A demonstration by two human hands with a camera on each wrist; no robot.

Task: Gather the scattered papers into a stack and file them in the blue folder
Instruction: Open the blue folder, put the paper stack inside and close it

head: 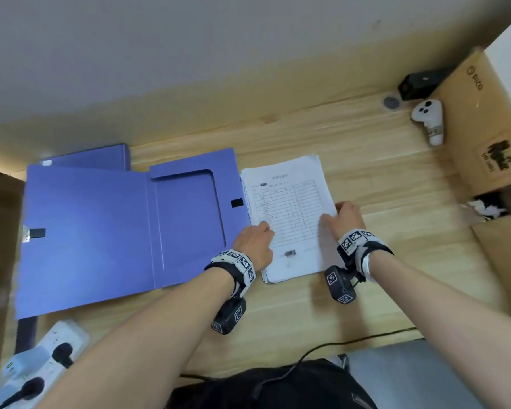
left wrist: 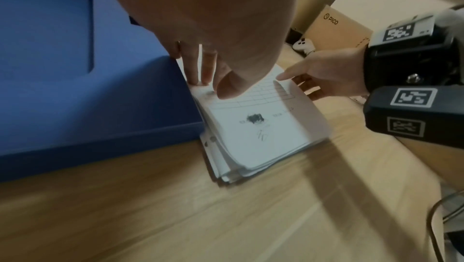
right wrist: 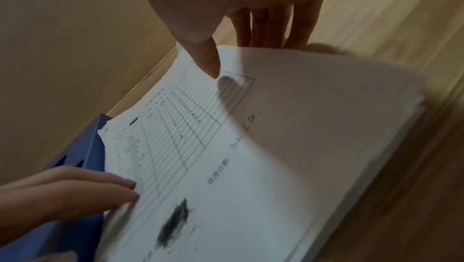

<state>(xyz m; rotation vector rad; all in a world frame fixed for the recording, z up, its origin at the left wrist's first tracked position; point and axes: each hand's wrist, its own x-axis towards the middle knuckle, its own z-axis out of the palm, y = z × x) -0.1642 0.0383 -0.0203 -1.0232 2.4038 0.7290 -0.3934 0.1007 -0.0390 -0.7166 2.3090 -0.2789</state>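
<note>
Blue folder (head: pixel 101 231) lies open, with the paper stack (head: pixel 292 202) just beside it

Your left forearm (head: pixel 148 329) and right forearm (head: pixel 443 296) reach forward, bare, and come closer toward the hands. Your left hand (head: pixel 255 243) is palm down, its fingers (left wrist: pixel 194 67) pointing down along the left edge of the paper stack (head: pixel 289 214), thumb on the top sheet. Your right hand (head: pixel 345 219) curls its fingers (right wrist: pixel 276 28) around the right edge, thumb pointing down over the top sheet.
</note>
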